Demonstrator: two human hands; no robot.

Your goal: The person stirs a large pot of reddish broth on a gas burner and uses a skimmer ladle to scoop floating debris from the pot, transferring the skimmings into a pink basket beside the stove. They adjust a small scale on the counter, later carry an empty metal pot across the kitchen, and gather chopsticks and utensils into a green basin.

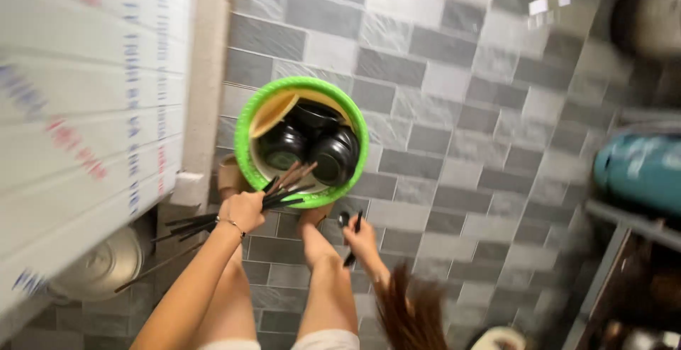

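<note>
Grey tiled floor (454,109), green basin (250,129) of black bowls (333,155) at far centre. Left hand (242,210) closed around bundle of dark chopsticks (284,187), tips over basin's near rim. Right hand (363,240), just right, gripping black utensil (355,236). Metal pot (99,265) near left.

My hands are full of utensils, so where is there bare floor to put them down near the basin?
Bare grey tile floor lies right of the green basin, up to the teal bundle. It is crowded inside the basin with black bowls, and left, where the left hand holds chopsticks by the metal lid.
</note>
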